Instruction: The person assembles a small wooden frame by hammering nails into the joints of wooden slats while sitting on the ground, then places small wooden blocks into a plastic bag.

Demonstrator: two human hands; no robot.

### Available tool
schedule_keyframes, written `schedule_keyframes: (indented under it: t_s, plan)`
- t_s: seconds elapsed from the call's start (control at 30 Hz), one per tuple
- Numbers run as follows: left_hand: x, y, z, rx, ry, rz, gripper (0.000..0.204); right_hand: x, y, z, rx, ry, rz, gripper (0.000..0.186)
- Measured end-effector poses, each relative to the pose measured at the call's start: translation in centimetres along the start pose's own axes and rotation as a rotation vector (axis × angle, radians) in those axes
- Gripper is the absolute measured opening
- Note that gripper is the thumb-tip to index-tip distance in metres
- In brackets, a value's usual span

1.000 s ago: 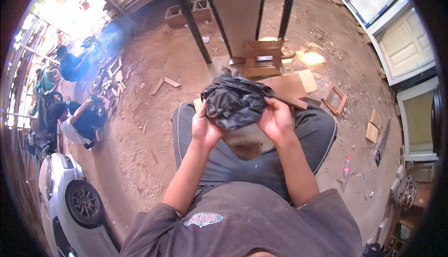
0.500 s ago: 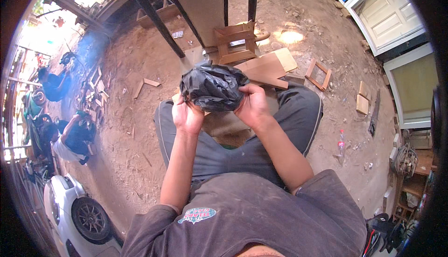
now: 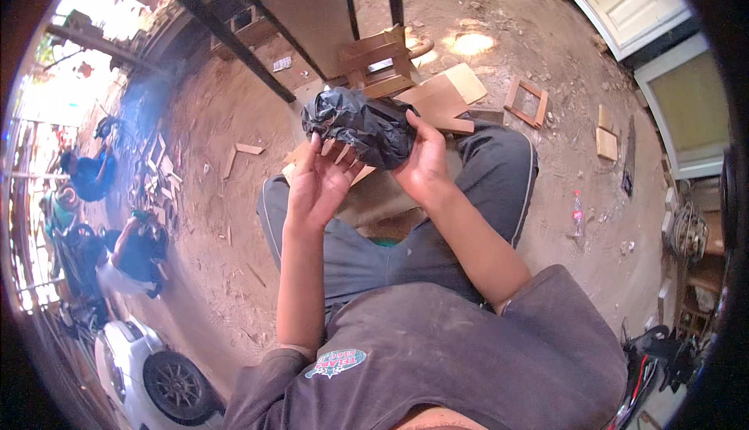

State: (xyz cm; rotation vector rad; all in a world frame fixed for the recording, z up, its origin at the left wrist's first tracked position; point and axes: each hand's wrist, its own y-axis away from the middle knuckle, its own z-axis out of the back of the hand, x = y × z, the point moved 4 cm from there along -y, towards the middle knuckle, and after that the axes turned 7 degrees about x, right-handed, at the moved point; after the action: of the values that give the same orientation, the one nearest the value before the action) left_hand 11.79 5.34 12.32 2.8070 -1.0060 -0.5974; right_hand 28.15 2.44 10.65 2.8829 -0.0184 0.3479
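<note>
A crumpled black plastic bag (image 3: 360, 127) is held up in front of me, above my crossed legs. What it contains, if anything, is hidden. My right hand (image 3: 424, 158) grips its right side, thumb on top and the other fingers behind it. At the lower left, my left hand (image 3: 321, 184) holds the bag from beneath, its palm turned up and its fingers partly behind the plastic. Just beyond the bag, a brown wooden frame piece (image 3: 378, 63) leans by a dark-legged stand (image 3: 292, 8).
Flat wooden boards (image 3: 441, 98) lie past my right knee, with a small wooden frame (image 3: 526, 102) beyond. A plastic bottle (image 3: 577, 215) is on the dirt floor at right. Two people (image 3: 133, 250) and a white car (image 3: 148, 371) are at left. White-framed panels (image 3: 686, 110) stand at far right.
The bag has tilted, its right end dropping lower. My left hand has turned its palm up and loosened, with the fingers more spread under the bag. My right hand keeps its grip.
</note>
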Motion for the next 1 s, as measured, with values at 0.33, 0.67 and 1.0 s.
schedule_keyframes:
  t_s: [0.33, 0.67, 1.0]
  plan:
    - [0.2, -3.1, -0.8, 0.286, 0.142, -0.123, 0.033, 2.4, -0.8, 1.7, -0.083, -0.113, 0.138, 0.035]
    - [-1.1, -4.0, -0.3, 0.514, 0.269, -0.152, 0.039, 5.1, -0.5, 1.3, -0.172, -0.117, 0.215, 0.037]
    - [-1.8, -3.8, 0.5, 0.539, 0.330, -0.152, 0.041, 5.3, -0.3, 1.2, -0.211, -0.179, 0.199, 0.038]
